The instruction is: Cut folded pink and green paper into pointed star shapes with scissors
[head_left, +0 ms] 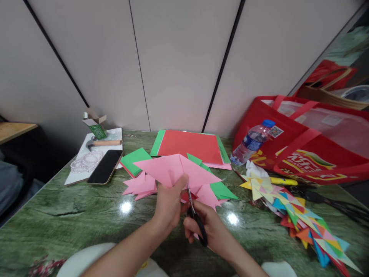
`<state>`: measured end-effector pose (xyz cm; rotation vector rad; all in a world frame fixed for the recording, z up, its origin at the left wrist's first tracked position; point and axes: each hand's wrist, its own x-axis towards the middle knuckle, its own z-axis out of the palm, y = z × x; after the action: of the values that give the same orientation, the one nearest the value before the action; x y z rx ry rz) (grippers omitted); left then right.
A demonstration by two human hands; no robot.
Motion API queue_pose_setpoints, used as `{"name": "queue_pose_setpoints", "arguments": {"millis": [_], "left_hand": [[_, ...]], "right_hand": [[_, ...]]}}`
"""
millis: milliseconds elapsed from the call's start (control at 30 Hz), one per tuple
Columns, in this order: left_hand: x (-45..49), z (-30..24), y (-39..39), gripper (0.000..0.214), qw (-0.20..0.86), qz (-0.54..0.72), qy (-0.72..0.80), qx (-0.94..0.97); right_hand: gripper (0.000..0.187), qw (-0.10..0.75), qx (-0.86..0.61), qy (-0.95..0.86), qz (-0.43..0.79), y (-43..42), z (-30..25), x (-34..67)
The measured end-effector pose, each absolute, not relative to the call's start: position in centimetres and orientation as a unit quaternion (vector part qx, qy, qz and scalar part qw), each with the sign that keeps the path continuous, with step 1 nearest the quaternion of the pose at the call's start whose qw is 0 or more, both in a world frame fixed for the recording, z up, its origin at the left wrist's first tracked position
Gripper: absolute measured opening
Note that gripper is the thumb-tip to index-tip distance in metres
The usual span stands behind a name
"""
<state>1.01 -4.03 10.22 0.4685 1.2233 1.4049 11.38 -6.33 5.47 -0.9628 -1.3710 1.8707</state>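
Observation:
A folded sheet of pink paper [164, 168], wide with pointed ends, is pinched in my left hand [170, 202] above the table. Black-handled scissors [198, 227] are in my right hand [206, 223], fingers wrapped around the handles. Their blades point up and away from me and meet the lower edge of the pink paper beside my left thumb. Beneath the held sheet lie more pink paper pieces [140, 186] and green paper pieces [223, 190], partly hidden by it.
Behind lies a stack with red paper [188, 147] on top. At left are a phone [105, 166], a hammer [108, 142], beads [86, 161] and a small green box [97, 129]. At right stand a water bottle [253, 142] and a red bag [302, 138], near a colourful paper-star chain [305, 219].

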Motion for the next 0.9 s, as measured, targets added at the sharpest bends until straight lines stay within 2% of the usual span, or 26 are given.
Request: {"name": "queue_pose_setpoints", "arguments": {"millis": [467,900], "left_hand": [[1.04,10.04,-4.1,0.029,0.574,0.613,0.499,0.215],[1.22,10.44,-3.93,0.025,0.581,0.674,0.42,0.181]], "right_hand": [[0.039,0.317,-0.375,-0.513,0.704,-6.3,5.42,11.22],[0.035,0.326,-0.379,-0.518,0.694,-6.37,4.81,11.26]]}}
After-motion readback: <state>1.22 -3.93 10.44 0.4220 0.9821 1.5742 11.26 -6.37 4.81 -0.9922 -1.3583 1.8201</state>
